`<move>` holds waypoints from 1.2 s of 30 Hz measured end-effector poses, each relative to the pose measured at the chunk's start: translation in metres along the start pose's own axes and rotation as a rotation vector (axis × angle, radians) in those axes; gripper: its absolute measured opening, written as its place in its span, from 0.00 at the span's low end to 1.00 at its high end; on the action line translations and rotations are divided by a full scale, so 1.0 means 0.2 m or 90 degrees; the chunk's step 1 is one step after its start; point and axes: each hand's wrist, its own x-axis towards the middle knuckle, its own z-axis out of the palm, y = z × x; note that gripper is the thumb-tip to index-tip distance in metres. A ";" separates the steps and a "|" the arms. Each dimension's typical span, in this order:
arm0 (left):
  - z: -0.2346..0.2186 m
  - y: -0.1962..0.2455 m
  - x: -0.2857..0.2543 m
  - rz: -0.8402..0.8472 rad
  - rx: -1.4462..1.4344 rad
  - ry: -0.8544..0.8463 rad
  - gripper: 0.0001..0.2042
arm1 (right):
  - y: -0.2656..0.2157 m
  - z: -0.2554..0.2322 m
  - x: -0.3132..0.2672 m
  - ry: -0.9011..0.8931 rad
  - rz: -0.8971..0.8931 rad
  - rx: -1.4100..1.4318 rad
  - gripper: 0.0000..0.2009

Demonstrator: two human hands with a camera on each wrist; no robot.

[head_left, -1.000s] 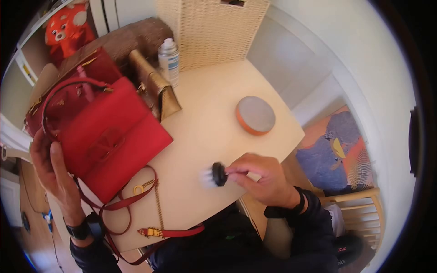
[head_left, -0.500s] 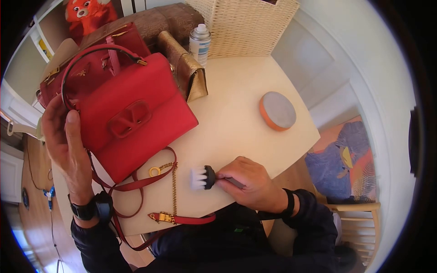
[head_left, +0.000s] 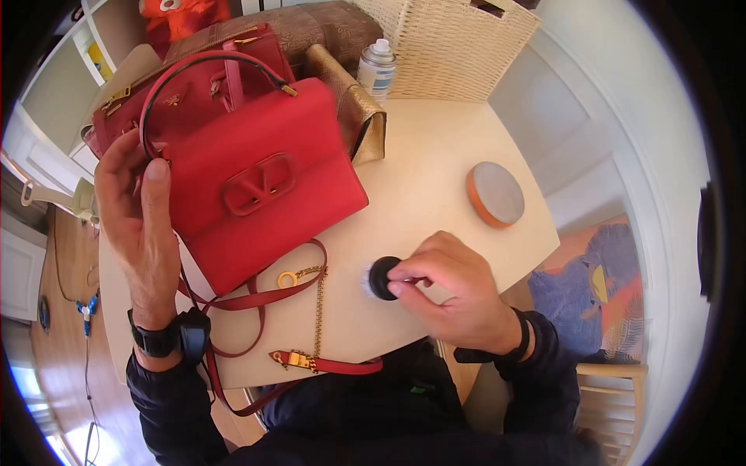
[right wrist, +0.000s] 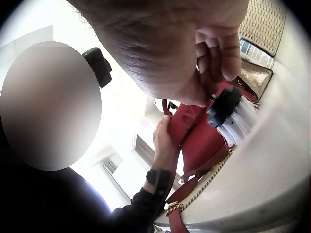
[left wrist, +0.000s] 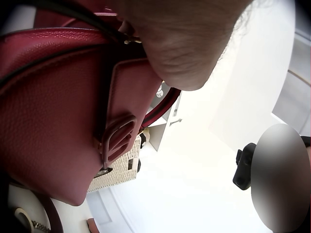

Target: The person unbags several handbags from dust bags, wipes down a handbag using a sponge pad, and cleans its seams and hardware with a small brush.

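Observation:
A red handbag (head_left: 268, 182) with a V emblem and a top handle stands tilted on the table. My left hand (head_left: 144, 206) grips its left upper corner near the handle's base, thumb along the front edge. In the left wrist view the bag's side and flap (left wrist: 131, 92) fill much of the picture. Between thumb and fingers, my right hand (head_left: 458, 291) pinches a small round brush (right wrist: 226, 107) with a black base and white bristles. The brush is over the table, to the right of the bag's red strap (head_left: 272, 297) and gold chain (head_left: 318, 311).
A round orange tin (head_left: 496, 194) with a grey top sits at the table's right. Behind the bag are a darker red bag (head_left: 202, 89), a gold clutch (head_left: 365, 116), a spray can (head_left: 378, 70), a brown embossed bag (head_left: 334, 31) and a woven basket (head_left: 454, 50).
The head view has shifted, so the bags and tin appear farther right. My right hand has turned the brush, so its black back shows more. My left hand keeps its grip on the handbag.

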 end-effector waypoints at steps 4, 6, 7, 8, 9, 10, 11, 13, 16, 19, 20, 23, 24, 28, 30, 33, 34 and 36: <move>0.00 -0.01 0.00 -0.006 -0.007 0.006 0.22 | -0.01 0.07 0.03 -0.057 -0.073 -0.003 0.12; -0.01 -0.01 0.00 -0.009 -0.008 0.008 0.21 | -0.03 0.06 0.03 -0.072 -0.066 0.002 0.14; -0.01 -0.02 0.00 0.000 -0.001 0.001 0.21 | -0.04 0.04 0.02 -0.059 -0.029 0.004 0.16; -0.01 -0.02 0.00 0.008 0.002 -0.004 0.21 | -0.04 0.00 0.01 -0.047 0.010 0.002 0.18; -0.01 -0.02 -0.01 0.004 -0.007 -0.001 0.21 | -0.03 -0.04 0.00 -0.051 0.012 -0.007 0.18; -0.02 -0.02 0.00 0.003 0.004 -0.006 0.21 | 0.00 -0.09 -0.02 -0.011 0.060 -0.049 0.19; -0.02 -0.03 0.00 0.002 0.012 -0.012 0.21 | 0.04 -0.15 -0.05 0.032 0.107 -0.095 0.20; -0.02 -0.03 0.00 -0.004 -0.001 -0.009 0.21 | 0.16 -0.28 -0.05 0.061 0.079 -0.252 0.22; -0.02 -0.03 0.00 -0.001 0.006 -0.007 0.21 | 0.31 -0.42 -0.10 0.072 0.110 -0.453 0.28; -0.02 -0.02 -0.01 -0.016 0.037 -0.011 0.21 | 0.50 -0.48 -0.15 0.024 0.223 -0.473 0.35; -0.02 -0.02 -0.01 -0.011 0.029 -0.011 0.21 | 0.55 -0.50 -0.16 -0.005 0.272 -0.435 0.38; -0.03 -0.04 -0.01 -0.021 0.025 -0.006 0.22 | 0.62 -0.50 -0.15 0.043 0.279 -0.335 0.39; -0.03 -0.05 -0.01 -0.020 0.022 -0.006 0.22 | 0.63 -0.51 -0.15 0.046 0.280 -0.338 0.39; -0.03 -0.05 -0.01 -0.037 0.010 -0.007 0.22 | 0.59 -0.59 -0.10 0.130 0.377 -0.056 0.34; -0.04 -0.06 -0.02 -0.040 0.008 -0.011 0.22 | 0.54 -0.60 -0.08 0.202 0.468 0.177 0.32; -0.05 -0.08 -0.01 -0.018 0.028 -0.017 0.22 | 0.46 -0.48 -0.14 0.129 0.160 -0.143 0.32; -0.05 -0.09 -0.01 -0.021 0.032 -0.012 0.22 | 0.37 -0.43 -0.14 0.065 0.129 -0.198 0.32; -0.05 -0.10 0.00 -0.015 0.024 -0.013 0.22 | 0.25 -0.32 -0.13 -0.027 0.038 -0.276 0.34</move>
